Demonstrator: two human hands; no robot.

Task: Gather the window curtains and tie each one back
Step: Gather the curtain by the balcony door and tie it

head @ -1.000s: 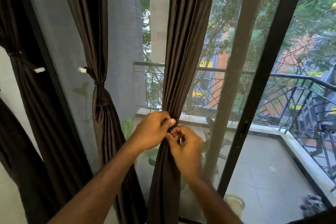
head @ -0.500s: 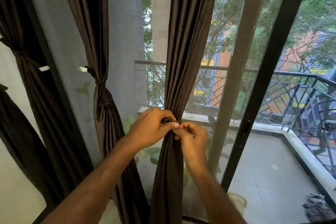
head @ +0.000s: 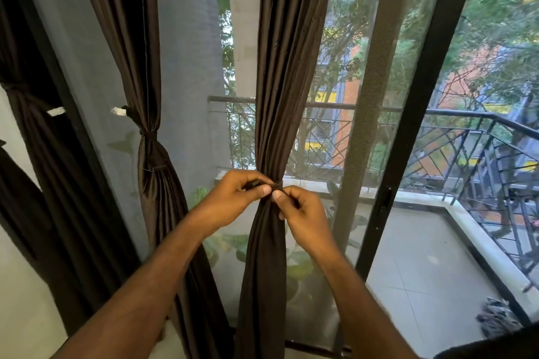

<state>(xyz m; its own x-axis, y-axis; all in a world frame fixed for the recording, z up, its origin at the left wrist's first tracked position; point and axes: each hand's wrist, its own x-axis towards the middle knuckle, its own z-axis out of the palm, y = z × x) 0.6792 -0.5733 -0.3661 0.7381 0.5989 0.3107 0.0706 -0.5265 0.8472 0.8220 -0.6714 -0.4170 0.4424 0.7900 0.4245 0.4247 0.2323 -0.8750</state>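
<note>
Both hands meet at the waist of the middle curtain (head: pixel 280 67): the left hand (head: pixel 233 201) and the right hand (head: pixel 300 210) each pinch an end of the dark tie (head: pixel 277 184). If one pinch slips, the gathered folds may spread again. Left of this curtain, another curtain (head: pixel 151 154) hangs already tied.

One head-worn view looks forward and slightly down, close on the window (head: pixel 364 96); wide-angle, with no second view.
</note>
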